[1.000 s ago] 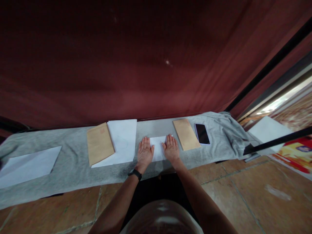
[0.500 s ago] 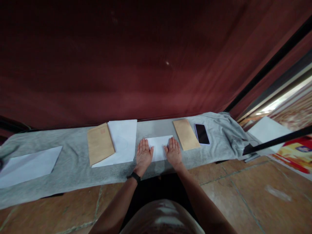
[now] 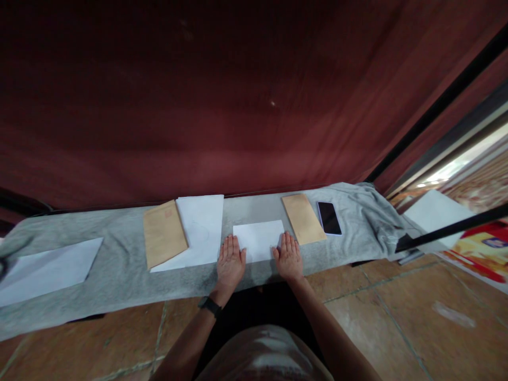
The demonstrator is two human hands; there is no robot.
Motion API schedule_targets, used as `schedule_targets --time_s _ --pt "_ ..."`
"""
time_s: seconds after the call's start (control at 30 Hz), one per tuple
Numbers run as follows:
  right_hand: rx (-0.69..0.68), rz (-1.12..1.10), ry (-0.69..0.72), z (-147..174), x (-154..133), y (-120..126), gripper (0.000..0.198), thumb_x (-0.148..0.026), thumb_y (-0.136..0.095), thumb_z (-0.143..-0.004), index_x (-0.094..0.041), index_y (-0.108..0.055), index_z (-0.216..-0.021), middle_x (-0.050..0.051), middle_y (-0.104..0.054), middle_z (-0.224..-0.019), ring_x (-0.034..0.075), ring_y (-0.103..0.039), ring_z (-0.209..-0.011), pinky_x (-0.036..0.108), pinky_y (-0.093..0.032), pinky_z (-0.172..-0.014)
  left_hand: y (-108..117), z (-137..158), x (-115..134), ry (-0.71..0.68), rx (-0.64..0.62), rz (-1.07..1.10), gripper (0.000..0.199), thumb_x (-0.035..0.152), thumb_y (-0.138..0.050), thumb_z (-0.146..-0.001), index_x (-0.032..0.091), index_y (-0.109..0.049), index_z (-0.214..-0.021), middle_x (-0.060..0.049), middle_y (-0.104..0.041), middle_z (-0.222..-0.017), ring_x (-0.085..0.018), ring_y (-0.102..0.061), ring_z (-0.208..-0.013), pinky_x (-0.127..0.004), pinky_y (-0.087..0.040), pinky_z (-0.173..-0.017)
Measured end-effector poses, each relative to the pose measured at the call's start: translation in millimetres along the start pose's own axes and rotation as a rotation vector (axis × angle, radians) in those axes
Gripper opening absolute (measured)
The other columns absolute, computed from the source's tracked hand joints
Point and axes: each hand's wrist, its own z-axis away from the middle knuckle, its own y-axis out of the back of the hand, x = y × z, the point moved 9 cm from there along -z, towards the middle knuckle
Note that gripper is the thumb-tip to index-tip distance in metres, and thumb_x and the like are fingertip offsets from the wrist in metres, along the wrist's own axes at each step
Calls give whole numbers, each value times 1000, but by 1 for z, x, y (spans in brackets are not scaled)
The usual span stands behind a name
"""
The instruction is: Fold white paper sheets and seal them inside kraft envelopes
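- Black wristband (image 3: 210,306), worn on the left wrist.
- Left hand (image 3: 231,260): palm down, fingers straight, gripping nothing; lies along the left edge of the small white paper.
- Right hand (image 3: 289,256): likewise flat and ungripping, at the right edge; the pairing presumably steadies both sides.
- Small white paper (image 3: 259,241): flat between the hands, square to the wearer, probably for even reach.
- Grey cloth (image 3: 123,248): beneath everything, likely a covering.
- Left brown envelope (image 3: 164,233): overlaps larger white paper (image 3: 204,230), perhaps for lack of room.
- Right brown envelope (image 3: 304,218): aslant, beside a phone (image 3: 329,218), seemingly kept aside.
- Dark red backdrop (image 3: 238,132): behind.
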Motion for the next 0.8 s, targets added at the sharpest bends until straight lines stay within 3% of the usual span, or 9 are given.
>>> schedule_targets --time_s 0.13,0.3,0.47,0.63,0.8 --pt "-9 -28 11 7 -14 4 59 -38 -31 -105 -5 -33 -153 21 -40 -155 32 -36 -144 52 -30 -116 3 10 27 -89 -1 19 60 30 -33 -100 7 -27 -155 -19 -33 -159 -30 -27 -149 -51 -31 -120" --pt "-128 -107 194 19 -47 3 50 -31 -31 -105 -11 -43 -149 12 -45 -153 24 -39 -144 43 -27 -119 -6 27 67 -264 -82 42 60 20 -30 -99 9 -20 -157 -16 -33 -160 -24 -26 -150 -47 -30 -121" --pt "-159 -86 266 26 -43 13 49 -35 -40 -104 -17 -44 -150 10 -40 -157 25 -40 -143 44 -28 -120 -4 36 70 -371 -132 -21 55 27 -37 -101 15 -33 -154 -14 -33 -160 -27 -26 -150 -50 -29 -121" --pt "-153 -28 245 32 -29 18 50 -35 -42 -103 -20 -41 -152 12 -34 -159 27 -38 -144 46 -30 -118 5 36 67 -436 -177 -34 53 36 -47 -100 30 -37 -152 -9 -32 -161 -29 -29 -149 -53 -28 -120" --pt "-146 -1 216 35 -20 19 52 -35 -40 -104 -19 -38 -153 14 -33 -160 28 -39 -144 47 -29 -118 7 40 65 -491 -200 -18 51 39 -47 -100 34 -39 -151 -5 -33 -162 -27 -27 -150 -53 -24 -122"
